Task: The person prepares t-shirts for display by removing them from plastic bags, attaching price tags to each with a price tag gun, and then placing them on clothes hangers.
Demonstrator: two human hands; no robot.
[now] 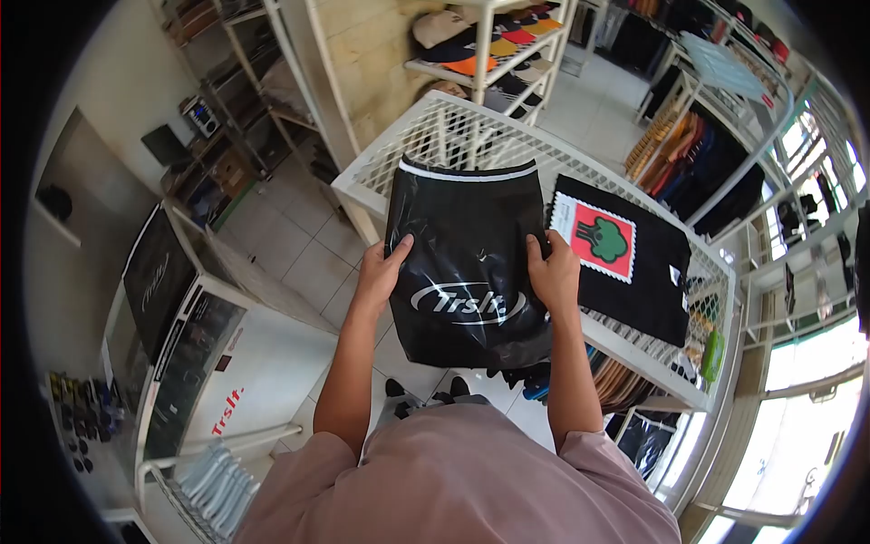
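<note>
A glossy black plastic bag with white lettering and a white strip along its top edge hangs between my hands, in front of my body. My left hand grips its left side, thumb on the front. On its right side, my right hand holds it the same way. The fingers behind the bag are hidden. Just right of the bag, a folded black shirt with a red and green stamp-like print lies on a white mesh-topped table.
Shelves of caps stand beyond the table. Hanging clothes are at the back right. A white counter with red lettering stands at the left. A green object sits at the table's right edge.
</note>
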